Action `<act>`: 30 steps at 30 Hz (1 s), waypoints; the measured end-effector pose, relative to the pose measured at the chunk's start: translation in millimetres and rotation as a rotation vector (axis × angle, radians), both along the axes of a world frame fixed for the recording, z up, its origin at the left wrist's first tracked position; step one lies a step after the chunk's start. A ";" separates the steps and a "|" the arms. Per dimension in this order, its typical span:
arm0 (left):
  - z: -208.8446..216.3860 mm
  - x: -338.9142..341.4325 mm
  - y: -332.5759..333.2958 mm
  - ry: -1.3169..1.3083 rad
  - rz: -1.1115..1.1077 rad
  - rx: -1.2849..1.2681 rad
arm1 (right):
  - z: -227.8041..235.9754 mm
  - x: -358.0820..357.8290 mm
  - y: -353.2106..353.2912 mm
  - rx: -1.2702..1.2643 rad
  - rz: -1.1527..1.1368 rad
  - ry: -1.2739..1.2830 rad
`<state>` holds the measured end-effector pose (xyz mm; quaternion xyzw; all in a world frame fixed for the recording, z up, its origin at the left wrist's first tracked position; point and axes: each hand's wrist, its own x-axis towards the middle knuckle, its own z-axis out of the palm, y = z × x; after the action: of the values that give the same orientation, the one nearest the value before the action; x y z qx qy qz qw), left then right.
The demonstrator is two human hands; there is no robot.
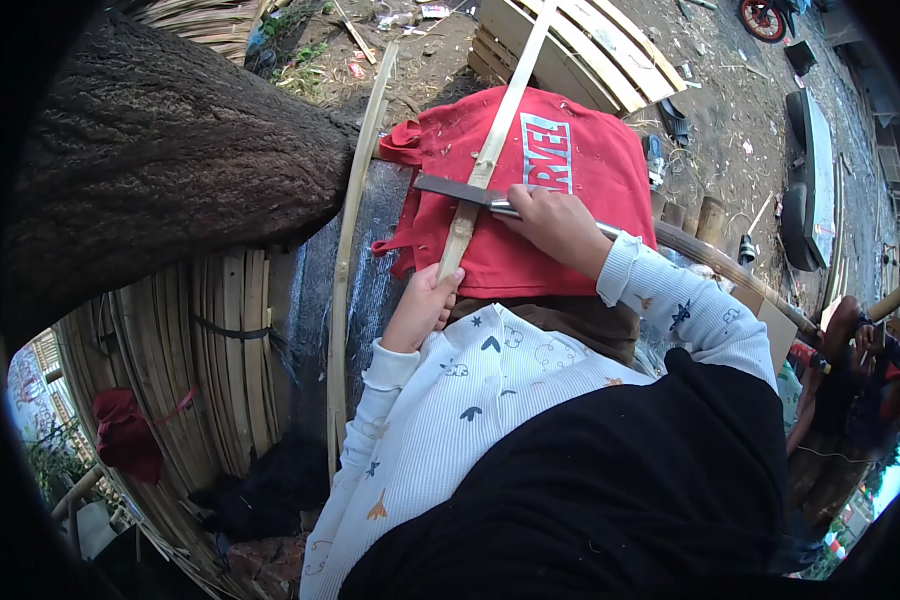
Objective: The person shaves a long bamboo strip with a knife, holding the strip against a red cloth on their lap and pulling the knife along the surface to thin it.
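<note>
A long pale bamboo strip (505, 120) runs away from me across the red cloth (600, 170) spread over my lap. My left hand (425, 312) is closed around its near end. My right hand (560, 225) grips a knife (452, 190) just behind its flat dark blade. The blade lies crosswise on the strip, touching it near a node. A long rod, apparently the knife's handle, passes back under my right forearm. Small shavings dot the cloth.
A thick tree trunk (190, 140) fills the upper left. Bundled bamboo slats (200, 350) stand below it, and another strip (348, 250) rises left of my lap. More pale slats (560, 60) lie ahead on littered ground. A sandal (674, 120) and cut bamboo pieces (710, 218) are at the right.
</note>
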<state>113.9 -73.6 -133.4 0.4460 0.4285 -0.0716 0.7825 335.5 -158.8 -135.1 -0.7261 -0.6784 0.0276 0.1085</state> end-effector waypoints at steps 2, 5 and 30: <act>-6.4 -3.8 0.2 -0.026 0.009 -0.067 | -0.5 -2.8 -5.3 -0.039 0.167 -0.101; -2.3 -5.1 -3.9 -0.044 0.018 -0.019 | -1.6 48.0 8.1 -0.015 -0.021 -0.110; -11.9 -13.2 10.8 -0.149 0.041 -0.300 | 5.5 37.0 10.1 -0.013 -0.121 -0.116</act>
<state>100.6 -62.8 -145.3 0.3192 0.3626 -0.0854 0.8714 372.6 -148.7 -129.6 -0.7668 -0.6383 -0.0167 0.0661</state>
